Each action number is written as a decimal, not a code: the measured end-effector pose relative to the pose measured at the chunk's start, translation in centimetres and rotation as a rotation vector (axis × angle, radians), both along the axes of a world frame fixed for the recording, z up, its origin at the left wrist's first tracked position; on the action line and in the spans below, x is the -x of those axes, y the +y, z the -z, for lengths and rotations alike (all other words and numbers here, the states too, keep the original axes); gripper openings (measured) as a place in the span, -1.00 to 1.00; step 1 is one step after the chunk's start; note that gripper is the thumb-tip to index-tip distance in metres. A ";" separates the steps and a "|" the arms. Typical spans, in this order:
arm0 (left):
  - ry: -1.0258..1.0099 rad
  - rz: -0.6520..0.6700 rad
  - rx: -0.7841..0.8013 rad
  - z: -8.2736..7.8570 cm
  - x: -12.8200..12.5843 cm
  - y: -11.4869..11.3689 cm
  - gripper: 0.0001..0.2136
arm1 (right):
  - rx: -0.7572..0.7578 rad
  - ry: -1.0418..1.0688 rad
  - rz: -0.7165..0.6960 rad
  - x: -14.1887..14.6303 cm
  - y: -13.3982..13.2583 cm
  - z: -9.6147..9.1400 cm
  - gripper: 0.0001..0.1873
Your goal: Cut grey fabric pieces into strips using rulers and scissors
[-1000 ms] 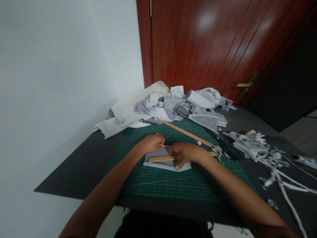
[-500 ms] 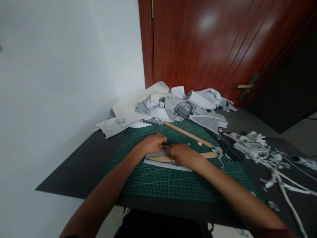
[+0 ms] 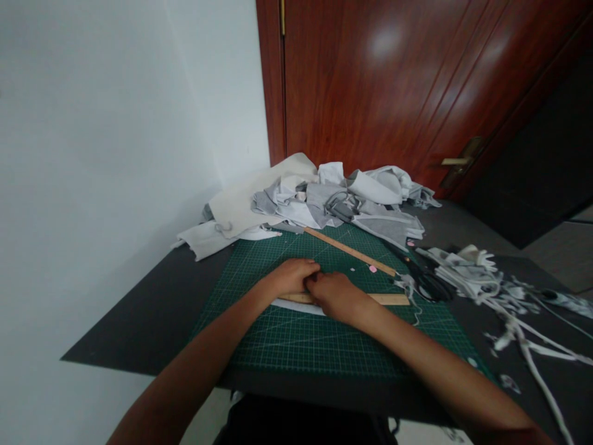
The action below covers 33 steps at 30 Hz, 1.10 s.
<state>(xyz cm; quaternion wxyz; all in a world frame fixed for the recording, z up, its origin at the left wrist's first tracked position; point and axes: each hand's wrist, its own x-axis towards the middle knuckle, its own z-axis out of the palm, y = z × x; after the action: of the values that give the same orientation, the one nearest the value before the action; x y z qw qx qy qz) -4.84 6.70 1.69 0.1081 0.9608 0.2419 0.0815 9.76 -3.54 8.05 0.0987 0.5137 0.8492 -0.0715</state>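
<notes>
My left hand (image 3: 296, 275) and my right hand (image 3: 337, 295) meet over a folded piece of grey fabric (image 3: 300, 307) on a green cutting mat (image 3: 319, 349). Both hands have their fingers closed on the fabric's far side, the fingertips close together and partly hidden. Lying along the fabric is a wooden ruler (image 3: 390, 299); it passes beneath my right hand and sticks out to the right. Only the near pale edge of the fabric shows, left of my right wrist.
A second wooden ruler (image 3: 351, 250) lies slantwise farther back. Black-handled scissors (image 3: 430, 284) rest at the mat's right side. Heaped grey and white cloth (image 3: 291, 204) lines the back, by a wooden door (image 3: 370, 86). Fabric strips (image 3: 467, 275) lie on the dark table (image 3: 152, 321) at right.
My left hand has moved right and slightly nearer, up against my right hand. Less of the fabric shows, and the near ruler has turned slightly.
</notes>
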 end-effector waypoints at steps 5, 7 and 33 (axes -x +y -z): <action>-0.018 0.006 -0.007 -0.3 0.2 -0.3 -0.97 | 0.010 0.036 0.025 0.6 -0.5 -0.1 -0.61; -0.008 -0.007 -0.012 -0.2 0.1 -0.2 -0.97 | 0.022 0.129 -0.029 0.9 -0.8 0.7 -0.68; 0.108 -0.019 -0.165 -1.0 0.6 -0.3 -0.81 | -0.219 0.077 0.582 -11.2 8.4 4.4 -0.73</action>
<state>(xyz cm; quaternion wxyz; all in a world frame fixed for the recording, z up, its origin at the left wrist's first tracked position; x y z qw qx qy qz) -5.40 6.39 2.70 0.0145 0.9671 0.2489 0.0501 20.99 4.90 3.61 -0.0141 0.7398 0.6722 -0.0245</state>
